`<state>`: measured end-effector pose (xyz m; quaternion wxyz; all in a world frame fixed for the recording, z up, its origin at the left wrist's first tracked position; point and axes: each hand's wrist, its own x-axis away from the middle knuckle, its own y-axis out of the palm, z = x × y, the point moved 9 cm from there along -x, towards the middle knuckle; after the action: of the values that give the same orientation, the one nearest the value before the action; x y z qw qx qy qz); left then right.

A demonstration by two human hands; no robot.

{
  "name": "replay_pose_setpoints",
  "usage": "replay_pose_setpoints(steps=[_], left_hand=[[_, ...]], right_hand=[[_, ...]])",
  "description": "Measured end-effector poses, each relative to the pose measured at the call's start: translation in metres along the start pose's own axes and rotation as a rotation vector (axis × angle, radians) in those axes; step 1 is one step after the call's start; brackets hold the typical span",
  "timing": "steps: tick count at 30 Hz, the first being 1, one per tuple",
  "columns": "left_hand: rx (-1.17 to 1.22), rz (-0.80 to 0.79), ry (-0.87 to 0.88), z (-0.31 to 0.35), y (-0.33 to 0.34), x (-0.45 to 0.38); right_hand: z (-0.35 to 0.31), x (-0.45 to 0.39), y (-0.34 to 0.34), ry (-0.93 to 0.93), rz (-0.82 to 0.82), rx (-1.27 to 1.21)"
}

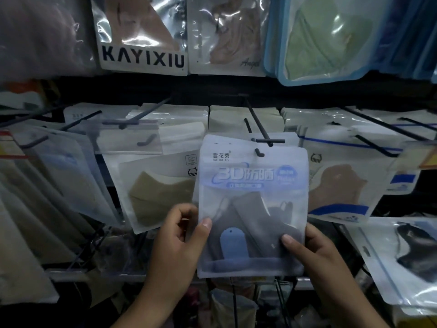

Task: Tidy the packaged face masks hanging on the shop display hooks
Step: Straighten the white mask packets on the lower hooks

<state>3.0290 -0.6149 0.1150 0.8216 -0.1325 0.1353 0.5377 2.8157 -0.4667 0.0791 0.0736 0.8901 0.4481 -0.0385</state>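
rows of black display hooks (257, 124) filled the shop wall ahead of and above the hands, each hung with clear packets of face masks; a kayixiu pack (142, 34) and a green mask pack (326, 36) hung in the row higher up, well above the hands. directly between the hands hung the front mask packet (253, 204), a frosted pouch with blue 3d lettering and a dark mask inside, its long axis running upright from the hook tip (259, 153) at its top edge down to the hands at its lower half. the left hand (175, 247) pinched the packet's lower left edge, thumb on the front face and fingers curled behind. the right hand (314, 254) gripped the lower right edge the same way, thumb pressed on the front. both hands sat about equally near the packet, one on each side, below the hook. the packet hung roughly square, with more packets stacked on the same hook behind it. just beyond the left hand a khaki mask packet (156, 192) hung tilted; beyond the right hand hung a brown mask packet (340, 185). i judged that the next move depended on the packet's hole staying threaded on the hook above while the hands squared it from below
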Motion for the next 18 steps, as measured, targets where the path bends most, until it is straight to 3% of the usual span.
replay_pose_setpoints(steps=[4,11,18], left_hand=[[0.244,-0.089,-0.095,0.009,-0.001,0.0],[0.217,-0.242,-0.025,0.048,-0.009,0.006],[0.218,-0.29,-0.048,0.036,-0.022,0.013]], right_hand=[[0.005,0.01,0.013,0.0,-0.095,-0.01],[-0.007,0.024,0.028,-0.008,-0.143,-0.029],[-0.022,0.033,0.036,-0.045,-0.051,-0.042]])
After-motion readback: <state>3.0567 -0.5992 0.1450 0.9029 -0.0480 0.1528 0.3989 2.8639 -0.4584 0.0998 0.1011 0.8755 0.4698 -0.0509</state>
